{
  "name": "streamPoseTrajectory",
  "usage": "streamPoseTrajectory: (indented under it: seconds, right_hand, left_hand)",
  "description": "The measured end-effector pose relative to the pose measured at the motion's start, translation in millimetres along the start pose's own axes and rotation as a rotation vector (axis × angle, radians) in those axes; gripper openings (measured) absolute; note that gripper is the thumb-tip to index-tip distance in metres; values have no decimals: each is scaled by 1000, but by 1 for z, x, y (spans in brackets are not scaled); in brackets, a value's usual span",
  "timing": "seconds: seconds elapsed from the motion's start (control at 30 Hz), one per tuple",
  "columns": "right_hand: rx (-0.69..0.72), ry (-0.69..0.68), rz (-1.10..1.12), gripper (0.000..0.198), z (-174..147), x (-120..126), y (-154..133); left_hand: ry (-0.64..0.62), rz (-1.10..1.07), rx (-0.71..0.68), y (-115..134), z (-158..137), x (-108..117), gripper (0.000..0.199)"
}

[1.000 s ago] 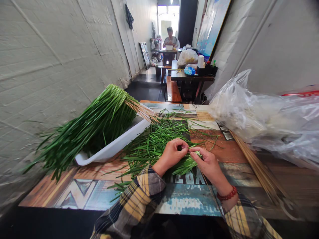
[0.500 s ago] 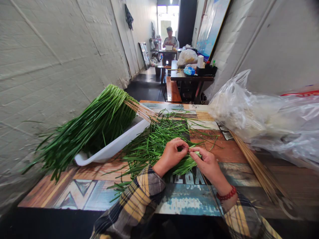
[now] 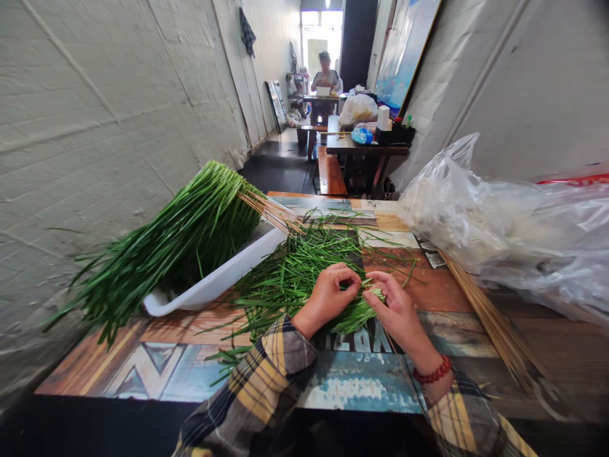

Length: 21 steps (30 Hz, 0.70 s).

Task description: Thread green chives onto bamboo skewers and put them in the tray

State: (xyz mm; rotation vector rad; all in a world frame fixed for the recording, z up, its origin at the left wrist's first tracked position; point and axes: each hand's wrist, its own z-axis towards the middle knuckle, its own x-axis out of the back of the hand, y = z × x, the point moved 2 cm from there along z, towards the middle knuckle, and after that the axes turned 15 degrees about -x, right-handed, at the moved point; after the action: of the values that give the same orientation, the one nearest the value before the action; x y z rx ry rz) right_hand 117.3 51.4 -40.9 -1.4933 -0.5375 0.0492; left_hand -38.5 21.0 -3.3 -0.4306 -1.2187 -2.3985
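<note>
My left hand (image 3: 333,293) is closed, its thumb and forefinger pinched at the pale ends of some garlic chives (image 3: 356,317). Facing it, my right hand (image 3: 397,314) has its thumb and forefinger apart beside those stem ends. A thin bamboo skewer (image 3: 406,368) runs from under the right palm down past the table edge; the fingers gripping it are mostly hidden. Beneath and beyond both hands spreads a loose heap of green chives (image 3: 309,260).
At left, a thick chive bundle (image 3: 190,222) lies over a white tray (image 3: 209,289), with loaded skewers (image 3: 271,212) sticking out over the heap. Bare skewers (image 3: 485,317) lie at right near a clear plastic bag (image 3: 514,222). A person (image 3: 324,79) sits at a far table.
My right thumb and forefinger have parted and drawn slightly back from the stem ends. My left hand has stayed in place.
</note>
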Motion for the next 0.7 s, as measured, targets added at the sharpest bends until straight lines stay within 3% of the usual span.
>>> streamPoseTrajectory:
  seconds: [0.7]
  right_hand:
    - [-19,30,-83,21,2,3,2]
  left_hand:
    - [-142,-70,-11,3,0,2,14]
